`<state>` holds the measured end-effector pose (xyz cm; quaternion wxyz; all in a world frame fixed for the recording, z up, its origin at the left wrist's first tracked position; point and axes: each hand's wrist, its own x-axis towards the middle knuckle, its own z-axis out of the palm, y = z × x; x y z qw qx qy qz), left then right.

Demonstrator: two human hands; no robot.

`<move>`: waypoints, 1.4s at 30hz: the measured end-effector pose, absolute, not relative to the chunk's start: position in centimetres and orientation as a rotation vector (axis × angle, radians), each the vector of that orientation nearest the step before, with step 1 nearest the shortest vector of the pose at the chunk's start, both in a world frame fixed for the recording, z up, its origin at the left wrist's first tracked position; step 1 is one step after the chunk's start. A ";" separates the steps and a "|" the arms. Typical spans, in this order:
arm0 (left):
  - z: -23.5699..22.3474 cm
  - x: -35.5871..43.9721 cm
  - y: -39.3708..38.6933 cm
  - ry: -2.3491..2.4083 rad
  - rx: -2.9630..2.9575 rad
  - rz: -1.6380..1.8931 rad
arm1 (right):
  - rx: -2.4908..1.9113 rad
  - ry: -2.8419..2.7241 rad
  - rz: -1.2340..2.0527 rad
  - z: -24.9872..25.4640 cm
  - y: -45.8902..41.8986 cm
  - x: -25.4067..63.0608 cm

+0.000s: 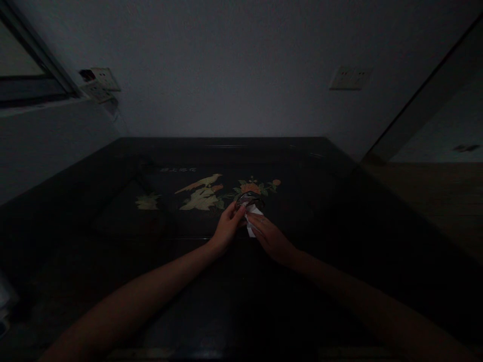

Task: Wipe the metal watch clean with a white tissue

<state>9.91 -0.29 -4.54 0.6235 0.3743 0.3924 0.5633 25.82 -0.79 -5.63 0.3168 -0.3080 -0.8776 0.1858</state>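
Observation:
The scene is very dim. My left hand (226,229) and my right hand (269,236) meet at the middle of a dark lacquered table (339,201). Between the fingertips sits a small dark round object (249,200) with a shiny rim, and a small white piece like paper or cloth (250,226) lies under my right fingers. My left fingers are curled and pinch at the object's near edge. My right fingers press on the white piece. What the object is cannot be made out.
The table top bears a painted bird (202,193) and orange flowers (251,188). A wall stands behind with sockets at the left (100,80) and a switch plate at the right (349,78). A window frame (26,75) is at far left.

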 end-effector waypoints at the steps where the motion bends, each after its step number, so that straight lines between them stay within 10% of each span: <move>1: -4.5 9.9 -0.3 0.898 0.860 1.292 | -0.808 -2.348 0.391 -5.8 -0.6 25.9; 14: -4.9 10.1 -0.1 0.930 0.897 1.299 | -0.918 -2.615 -0.423 -4.0 0.1 27.3; 22: -4.8 10.3 -0.1 0.926 0.898 1.305 | -0.918 -2.545 -0.187 -5.0 0.0 26.9; 35: -4.7 9.9 -0.2 0.967 0.976 1.292 | -0.818 -2.102 1.098 -5.6 -0.7 26.8; 42: -4.7 9.9 -0.1 0.959 0.988 1.310 | -0.807 -2.260 0.798 -5.3 -0.8 26.5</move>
